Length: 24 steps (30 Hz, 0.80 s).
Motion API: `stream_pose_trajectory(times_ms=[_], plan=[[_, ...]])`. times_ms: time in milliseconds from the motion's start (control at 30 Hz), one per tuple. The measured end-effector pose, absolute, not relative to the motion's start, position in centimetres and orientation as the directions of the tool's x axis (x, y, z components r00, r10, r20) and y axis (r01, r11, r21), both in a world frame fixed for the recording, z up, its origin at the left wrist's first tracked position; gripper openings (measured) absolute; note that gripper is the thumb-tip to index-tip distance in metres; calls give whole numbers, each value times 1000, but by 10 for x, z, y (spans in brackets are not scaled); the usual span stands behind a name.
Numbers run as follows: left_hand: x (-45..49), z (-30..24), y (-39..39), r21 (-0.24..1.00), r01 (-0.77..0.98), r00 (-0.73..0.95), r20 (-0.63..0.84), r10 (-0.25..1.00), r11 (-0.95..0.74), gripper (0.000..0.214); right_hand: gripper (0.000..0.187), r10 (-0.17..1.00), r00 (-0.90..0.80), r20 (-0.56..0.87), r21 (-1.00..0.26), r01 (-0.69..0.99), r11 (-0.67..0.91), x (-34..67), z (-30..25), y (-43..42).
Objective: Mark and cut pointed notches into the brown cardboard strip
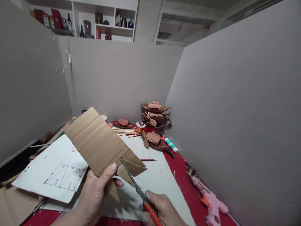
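Note:
My left hand (100, 185) grips a piece of brown corrugated cardboard (94, 139) by its lower edge, the thumb on top. The board is tilted above the table, with cut slits and pointed flaps along its near right side. In my right hand (160, 207) is a pair of scissors (136, 185) with orange and green handles. The scissor tips lie at a cut in the cardboard, just right of my left thumb. A white sheet with a drawn, marked truss-like figure (63, 175) lies left of my left hand, partly under the board.
Small brown model boats (154, 139) stand at the back, some stacked. Near them are a red-and-white cup (140, 127), thin sticks (125, 131) and a green-and-white tube (171, 145). A pencil (148, 160) lies on white paper. A pink glue gun (209, 201) rests at the right. Grey partitions (117, 78) surround the table.

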<state>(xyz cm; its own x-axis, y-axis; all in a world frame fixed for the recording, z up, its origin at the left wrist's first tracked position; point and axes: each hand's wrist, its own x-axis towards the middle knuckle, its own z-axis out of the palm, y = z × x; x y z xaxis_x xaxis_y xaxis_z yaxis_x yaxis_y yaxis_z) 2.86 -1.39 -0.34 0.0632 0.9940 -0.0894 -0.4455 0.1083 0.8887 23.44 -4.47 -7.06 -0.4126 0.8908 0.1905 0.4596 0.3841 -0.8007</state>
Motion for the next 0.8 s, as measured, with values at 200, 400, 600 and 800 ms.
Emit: stream_pose_trajectory(times_ms=[200, 400, 600, 800], plan=[[32, 4, -20, 838, -522, 69, -142, 988, 157, 37, 43, 884, -408, 228, -809, 427, 405, 235, -68, -46], [33, 9, -24, 787, -589, 32, -206, 978, 184, 37, 46, 878, -389, 279, -812, 393, 432, 234, -67, -43], [39, 16, -27, 763, -623, 26, -201, 979, 173, 39, 37, 881, -398, 257, -781, 452, 432, 234, -73, -42], [38, 6, -21, 761, -626, 38, -189, 981, 171, 37, 29, 892, -393, 225, -698, 573, 429, 237, -72, -42]])
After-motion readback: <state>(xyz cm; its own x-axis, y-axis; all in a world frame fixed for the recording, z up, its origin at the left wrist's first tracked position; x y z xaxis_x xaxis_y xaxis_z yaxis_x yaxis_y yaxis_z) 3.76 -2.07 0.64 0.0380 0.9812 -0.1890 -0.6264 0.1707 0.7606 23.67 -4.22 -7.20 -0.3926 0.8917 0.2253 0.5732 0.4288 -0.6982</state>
